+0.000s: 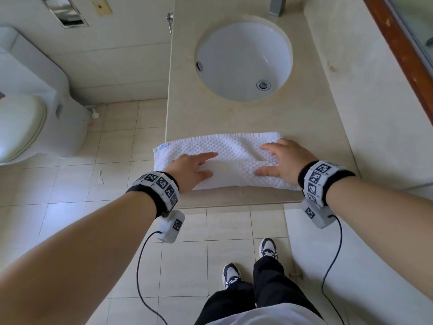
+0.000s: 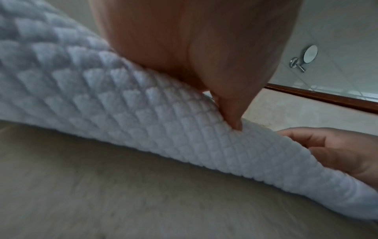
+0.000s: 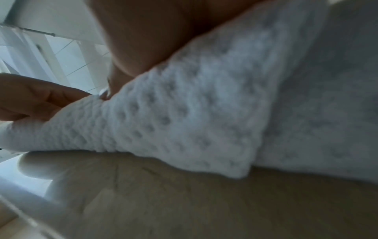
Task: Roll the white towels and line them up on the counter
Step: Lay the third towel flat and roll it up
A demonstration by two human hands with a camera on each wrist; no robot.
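- While the white towel (image 1: 225, 158) lies folded across the counter (image 1: 304, 118) near its front edge, below the sink (image 1: 243, 59), flatten it first.
- Left hand (image 1: 189, 171) and right hand (image 1: 284, 161) press it, fingers spread (gripping nothing).
- Begin rolling from one short end, evenly.

Towel (image 1: 234, 148): white, raised diamond waffle weave, small blue tag at one corner. Tabletop (image 1: 187, 109): beige, marbled. Sink (image 1: 243, 59): white. Wrist bands (image 1: 321, 179): black, carrying black-and-white square markers. Floor (image 1: 70, 184): pale cream tiles.
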